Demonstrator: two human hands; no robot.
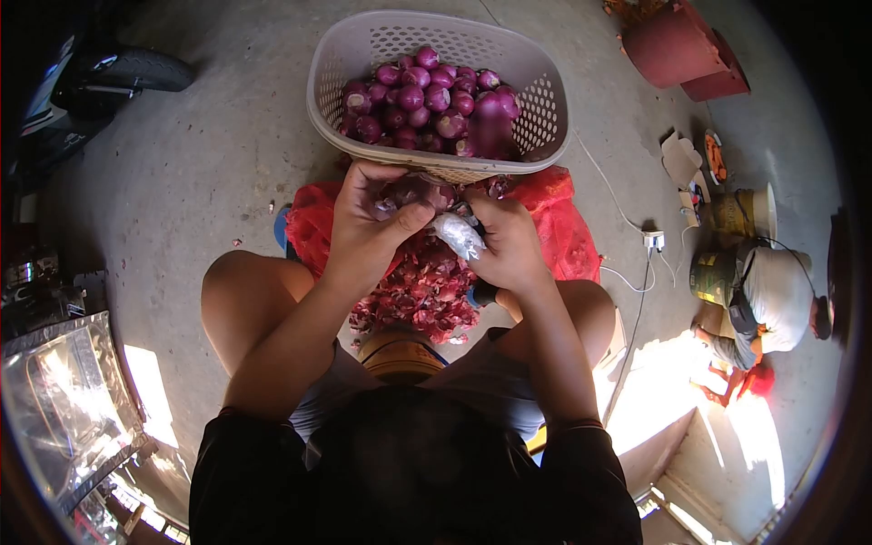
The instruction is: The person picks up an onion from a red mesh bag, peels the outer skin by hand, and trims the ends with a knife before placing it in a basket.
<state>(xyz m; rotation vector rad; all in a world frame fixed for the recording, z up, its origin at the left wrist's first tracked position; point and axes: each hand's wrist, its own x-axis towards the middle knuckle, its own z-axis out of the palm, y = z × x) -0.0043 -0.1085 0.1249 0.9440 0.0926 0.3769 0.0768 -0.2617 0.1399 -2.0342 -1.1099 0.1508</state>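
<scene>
My left hand (381,216) is closed around a red onion (411,193), thumb toward me, just below the near rim of the basket. Beside it, my right hand (509,241) is closed on a small tool with a shiny, silvery-wrapped handle (459,236); its working end is hidden near the onion. Right behind both hands stands a grey-brown plastic basket (329,77) holding many peeled, glossy purple onions (439,97). Under my hands and between my legs lies a heap of loose red onion skins (418,295).
A red mesh sack (559,227) spreads on the floor below the basket. At right are a power socket with cords (652,240), buckets (740,213) and a person bending over (777,295). Red tubs (677,45) stand at the top right, a motorcycle wheel (145,69) at upper left.
</scene>
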